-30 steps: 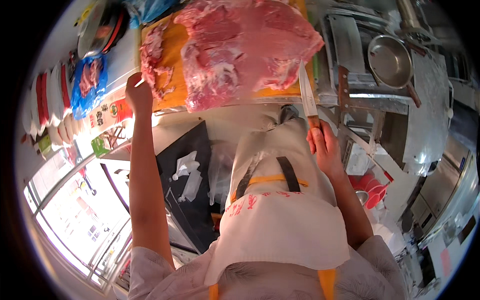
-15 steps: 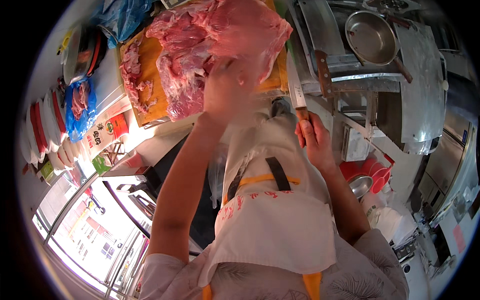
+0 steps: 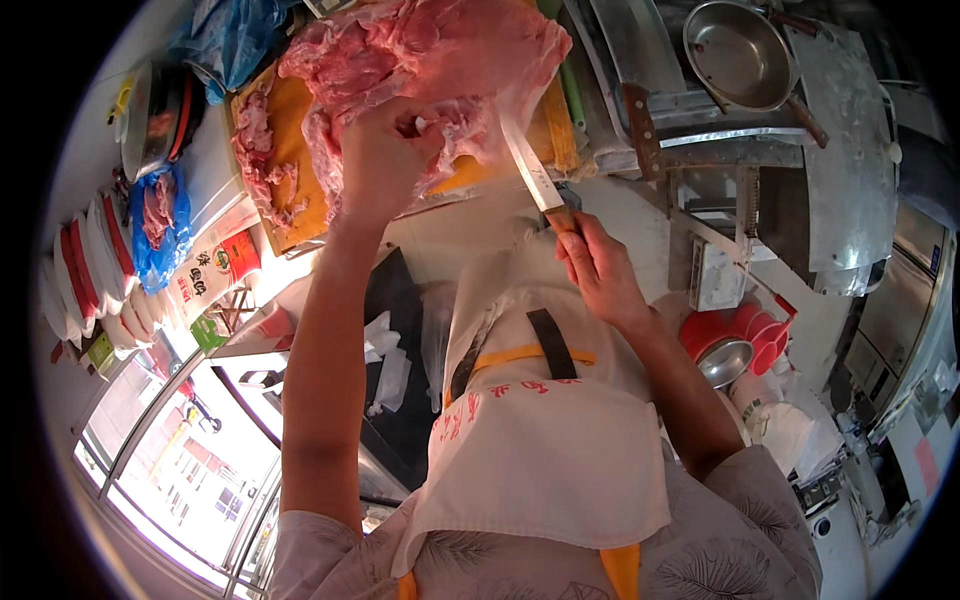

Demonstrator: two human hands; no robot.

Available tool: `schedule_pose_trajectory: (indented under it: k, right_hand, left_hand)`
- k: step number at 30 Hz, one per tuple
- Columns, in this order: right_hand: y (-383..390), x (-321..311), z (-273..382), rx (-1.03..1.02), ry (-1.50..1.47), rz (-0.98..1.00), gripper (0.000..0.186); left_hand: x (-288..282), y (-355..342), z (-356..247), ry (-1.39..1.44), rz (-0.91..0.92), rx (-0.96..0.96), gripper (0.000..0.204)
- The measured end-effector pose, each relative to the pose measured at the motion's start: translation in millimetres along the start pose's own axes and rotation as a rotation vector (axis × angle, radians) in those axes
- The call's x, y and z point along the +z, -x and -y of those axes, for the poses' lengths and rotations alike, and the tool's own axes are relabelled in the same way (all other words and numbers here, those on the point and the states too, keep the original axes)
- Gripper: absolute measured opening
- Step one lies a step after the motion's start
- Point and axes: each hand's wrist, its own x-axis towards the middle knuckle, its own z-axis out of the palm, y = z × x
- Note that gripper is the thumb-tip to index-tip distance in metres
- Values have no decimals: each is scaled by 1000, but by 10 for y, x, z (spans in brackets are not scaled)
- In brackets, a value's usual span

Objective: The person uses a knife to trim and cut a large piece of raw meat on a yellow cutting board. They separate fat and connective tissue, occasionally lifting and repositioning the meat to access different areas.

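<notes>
A large slab of raw red meat (image 3: 430, 55) covers most of a wooden cutting board (image 3: 312, 185). At its near edge my left hand (image 3: 385, 160) is closed on the meat, with the fingertips partly hidden in a fold. My right hand (image 3: 600, 268) grips the wooden handle of a knife (image 3: 535, 175). The long blade points away and to the left, its tip against or just over the meat's near right edge; whether it touches I cannot tell. Small meat trimmings (image 3: 257, 150) lie along the board's left side.
Right of the board, a second wooden-handled knife (image 3: 642, 130) lies by metal trays, and a steel pan (image 3: 740, 55) stands on the counter. Blue plastic bags (image 3: 235, 45) are at the far left. Red plastic containers (image 3: 765, 335) and a metal bowl (image 3: 725, 362) sit lower right.
My left hand has shifted left along the meat's near edge, folding some of it. My right hand has moved left, bringing the knife from beside the board to the meat's edge.
</notes>
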Motion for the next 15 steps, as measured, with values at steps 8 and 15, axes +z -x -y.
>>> schedule_pose_trajectory:
  k: [8,15]
  right_hand:
    - [-48,32,-179,-137,203,-134,20]
    - [24,-79,-266,-76,109,-166,23]
  left_hand:
    - [202,85,162,-327,-144,565,24]
    - [594,357,95,-470,-181,636,41]
